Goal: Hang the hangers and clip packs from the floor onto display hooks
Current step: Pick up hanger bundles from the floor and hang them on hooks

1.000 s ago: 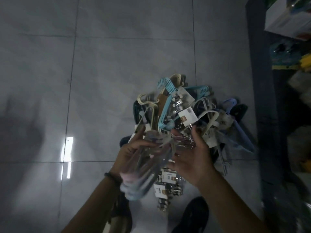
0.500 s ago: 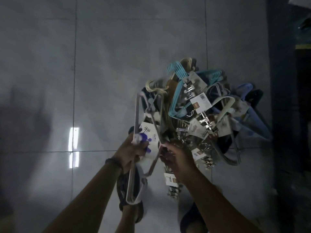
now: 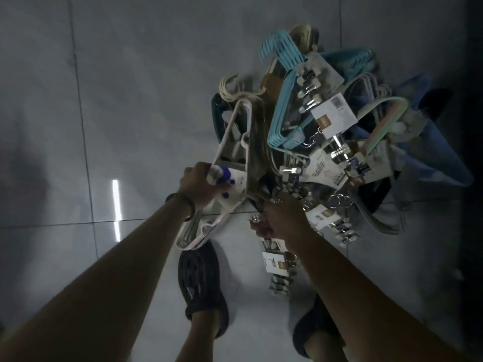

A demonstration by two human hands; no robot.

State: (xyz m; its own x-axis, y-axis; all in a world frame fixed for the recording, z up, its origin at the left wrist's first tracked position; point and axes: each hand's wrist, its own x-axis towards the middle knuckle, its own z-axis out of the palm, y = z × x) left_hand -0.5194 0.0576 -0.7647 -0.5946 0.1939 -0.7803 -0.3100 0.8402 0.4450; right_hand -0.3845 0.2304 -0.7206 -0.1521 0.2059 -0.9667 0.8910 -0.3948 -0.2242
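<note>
A tangled pile of hangers and carded clip packs lies on the grey tiled floor, with a teal hanger bundle (image 3: 285,111) on top and blue hangers (image 3: 441,155) at its right. My left hand (image 3: 201,186) grips a pale pink hanger pack (image 3: 235,142) by its white label with blue print, held above the floor. My right hand (image 3: 281,218) reaches down into the near edge of the pile, fingers curled among metal hooks and clips; what it holds is hidden. A clip pack (image 3: 274,265) lies just below that hand.
My two dark shoes (image 3: 201,286) (image 3: 313,327) stand on the floor tiles (image 3: 130,100) close to the pile. A dark shelf base (image 3: 473,74) runs along the right edge. A bright light reflection (image 3: 116,205) streaks the floor at the left.
The view has dropped closer to the pile. My left hand still holds the pink hanger pack, now steadier. My right hand has moved lower into the near edge of the pile.
</note>
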